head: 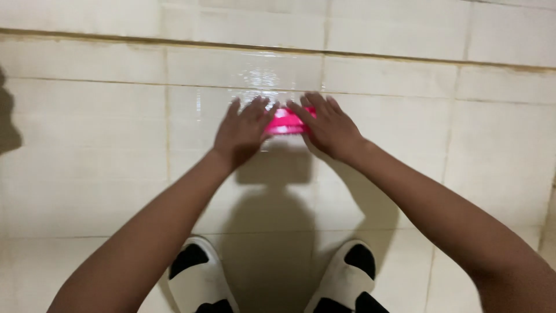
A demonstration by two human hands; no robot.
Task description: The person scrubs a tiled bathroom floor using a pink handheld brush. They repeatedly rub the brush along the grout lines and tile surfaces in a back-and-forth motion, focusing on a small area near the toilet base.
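Note:
A bright pink brush-like object (285,122) lies pressed against the wet cream floor tiles in front of me. My left hand (243,131) rests on its left end with fingers spread flat. My right hand (327,126) covers its right end in the same flat way. Both hands press down on it together, and only the middle strip of pink shows between them. Both arms reach forward from the bottom of the view.
Cream tiled floor (116,133) with dark grout lines; a wet shiny patch (272,72) lies just beyond the hands. My two feet in white and black slippers (200,278) (347,278) stand at the bottom. A dark shadow touches the left edge.

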